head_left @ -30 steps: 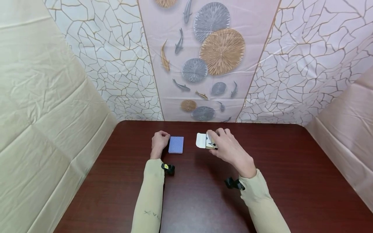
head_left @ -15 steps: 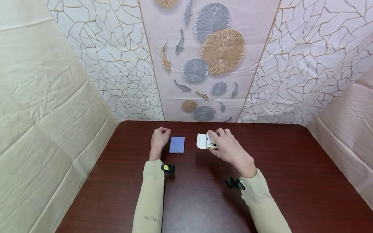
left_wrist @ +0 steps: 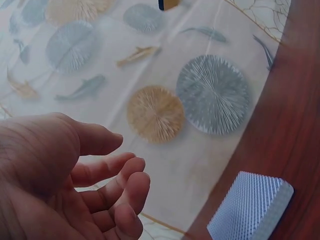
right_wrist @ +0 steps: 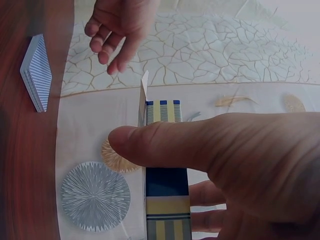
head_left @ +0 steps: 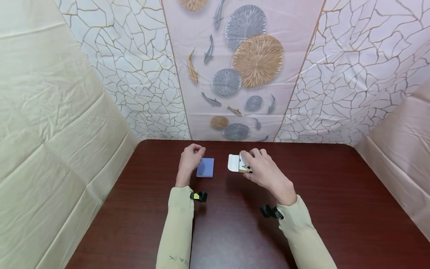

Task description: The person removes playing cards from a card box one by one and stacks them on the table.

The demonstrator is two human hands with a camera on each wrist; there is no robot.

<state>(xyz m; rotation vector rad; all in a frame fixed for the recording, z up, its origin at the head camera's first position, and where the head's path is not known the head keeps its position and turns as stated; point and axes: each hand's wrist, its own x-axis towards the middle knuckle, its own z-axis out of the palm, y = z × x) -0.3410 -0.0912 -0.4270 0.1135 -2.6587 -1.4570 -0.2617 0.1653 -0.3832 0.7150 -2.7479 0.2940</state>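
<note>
My right hand (head_left: 267, 172) grips a playing card box (right_wrist: 167, 181), dark blue with gold bands in the right wrist view, its thumb lying across the side. The box's white flap (head_left: 233, 163) stands open to the left, and an ace (head_left: 244, 167) shows at the opening. Fingers and palm hide much of the box. Left of it, a squared deck of cards (head_left: 207, 170) with blue patterned backs lies on the table. My left hand (head_left: 191, 161) hovers by the deck's upper left corner, fingers loosely curled with nothing between them; the left wrist view shows a gap to the deck (left_wrist: 250, 207).
The dark reddish-brown table (head_left: 134, 224) ends at the back against a printed cloth (head_left: 218, 108) with fish and round motifs. Cream cloth (head_left: 67, 157) hangs along the left side, and more cloth closes off the right. A small black camera (head_left: 201, 197) sits on the left wrist.
My left hand has lifted and shifted right, from beside the deck to over its corner. The right hand with the card box holds nearly still; the view shifts slightly.
</note>
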